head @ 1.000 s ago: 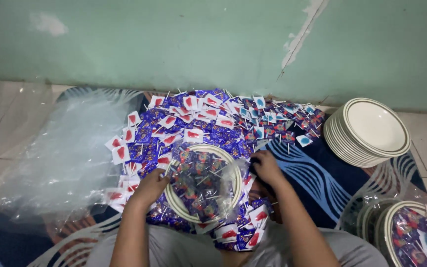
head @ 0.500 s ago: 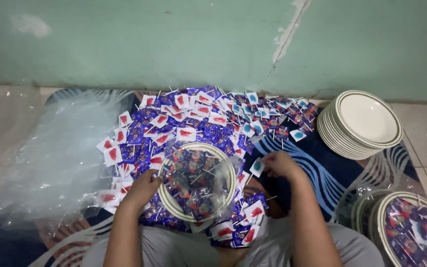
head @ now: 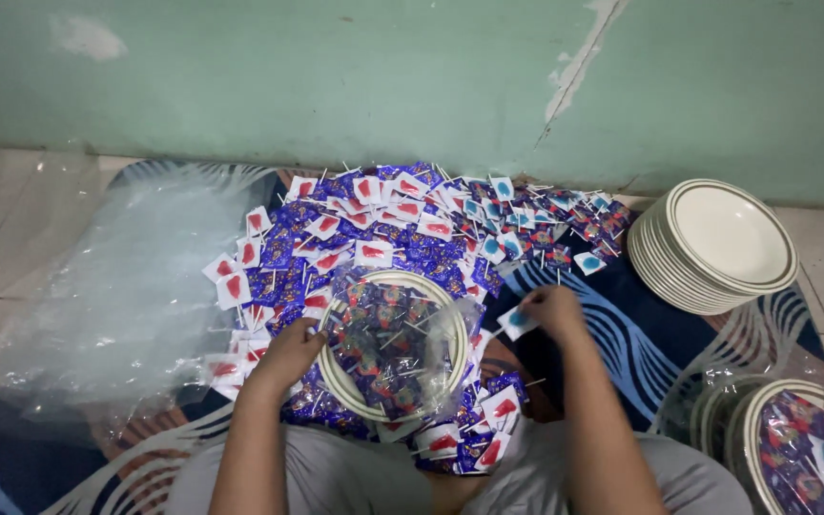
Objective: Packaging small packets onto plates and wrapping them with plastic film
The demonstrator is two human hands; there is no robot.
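A white plate filled with wrapped lollipops and covered by a clear plastic bag rests on a big pile of wrapped lollipops on a patterned mat. My left hand grips the plate's left rim through the plastic. My right hand is right of the plate and pinches a single lollipop with a white and blue wrapper. The pile's wrappers are purple, white with red, and white with blue.
A stack of empty white plates stands at the right by the green wall. Bagged, filled plates sit at the lower right. A heap of clear plastic bags lies at the left. The dark blue mat covers the tiled floor.
My right hand has moved from the plate's right rim out to the right and picked up a blue-wrapped lollipop. My left hand stays on the rim.
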